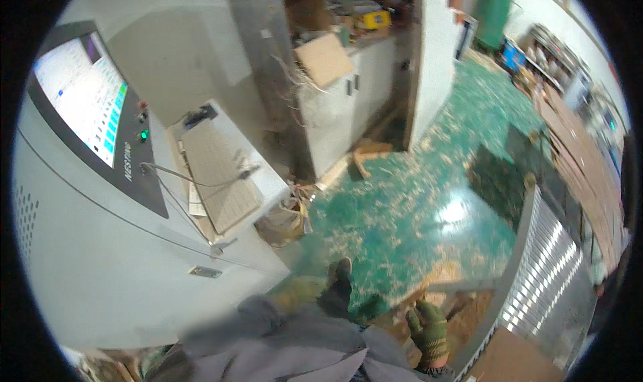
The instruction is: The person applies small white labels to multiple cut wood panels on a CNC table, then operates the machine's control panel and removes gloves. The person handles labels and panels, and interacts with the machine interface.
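My right hand [429, 328], in a green knitted work glove, hangs low at my right side. Its fingers are loosely bent and apart, and nothing shows between them. Brown boards [470, 315] lie beside and below it, and a curved grey metal panel with rows of slots [541, 275] stands to its right. On the other side of my body, a smeared olive patch looks like my gloved left hand [298, 292], near the lower corner of a grey machine cabinet [167, 265]. Blur hides its fingers. My dark shoe [340, 279] is on the green floor.
The cabinet carries a lit screen [84, 94] and a shelf with a dusty keyboard [218, 174] and cables. Beyond is a cluttered cupboard [355, 80] with cardboard [324, 59]. Wood shavings litter the green floor [402, 208]. Long boards [579, 167] lie at the right.
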A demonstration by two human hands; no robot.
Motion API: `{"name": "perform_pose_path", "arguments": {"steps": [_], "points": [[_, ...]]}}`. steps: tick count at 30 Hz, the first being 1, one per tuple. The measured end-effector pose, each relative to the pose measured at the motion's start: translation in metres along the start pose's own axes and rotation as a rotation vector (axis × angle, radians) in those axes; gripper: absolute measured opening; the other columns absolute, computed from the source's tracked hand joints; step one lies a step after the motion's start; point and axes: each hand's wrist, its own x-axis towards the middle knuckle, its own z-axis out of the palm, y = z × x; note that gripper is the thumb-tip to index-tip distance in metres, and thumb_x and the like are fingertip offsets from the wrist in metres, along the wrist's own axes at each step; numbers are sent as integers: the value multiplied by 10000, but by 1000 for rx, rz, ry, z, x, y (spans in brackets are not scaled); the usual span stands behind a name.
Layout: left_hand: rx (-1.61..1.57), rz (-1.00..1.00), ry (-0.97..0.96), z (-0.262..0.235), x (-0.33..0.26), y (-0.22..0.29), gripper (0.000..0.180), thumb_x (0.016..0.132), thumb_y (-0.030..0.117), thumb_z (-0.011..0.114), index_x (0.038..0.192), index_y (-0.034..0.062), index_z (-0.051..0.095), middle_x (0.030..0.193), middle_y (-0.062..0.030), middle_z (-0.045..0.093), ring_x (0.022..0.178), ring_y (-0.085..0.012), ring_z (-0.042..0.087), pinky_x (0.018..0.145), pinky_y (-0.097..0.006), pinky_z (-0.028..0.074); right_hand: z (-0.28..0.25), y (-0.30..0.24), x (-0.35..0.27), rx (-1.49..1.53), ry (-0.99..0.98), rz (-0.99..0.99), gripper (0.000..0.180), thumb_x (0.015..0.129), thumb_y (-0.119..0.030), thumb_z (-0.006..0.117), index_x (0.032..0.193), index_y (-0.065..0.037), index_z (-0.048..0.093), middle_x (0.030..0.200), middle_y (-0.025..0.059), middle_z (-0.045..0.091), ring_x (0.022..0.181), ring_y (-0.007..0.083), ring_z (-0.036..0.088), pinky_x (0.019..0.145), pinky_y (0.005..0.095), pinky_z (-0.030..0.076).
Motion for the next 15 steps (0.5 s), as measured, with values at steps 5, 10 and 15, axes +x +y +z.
{"name": "perform_pose_path", "arguments": {"steps": [5,10,15], "points": [[823,422,75,-4,63,177,612,992,419,674,1449,48,507,1325,-171,651,1152,-324,667,991,-488,533,53,-55,198,-29,-180,2,394,903,-291,772,1183,-22,701,1048,198,721,963,359,703,814,479,583],[668,457,59,-11,73,325,670,966,482,691,1457,61,515,1362,-156,630,1182,-321,646,995,-466,528,69,-104,381,-6,-301,-137,385,881,-221,784,1192,-9,701,1056,195,732,950,337,722,799,444,594],[636,504,153,-55,98,383,740,951,521,688,1490,60,475,1391,-181,585,1267,-329,577,1068,-468,480,117,-122,534,31,-541,-361,376,895,-225,779,1199,-22,694,1068,213,725,966,372,716,805,460,589]]}}
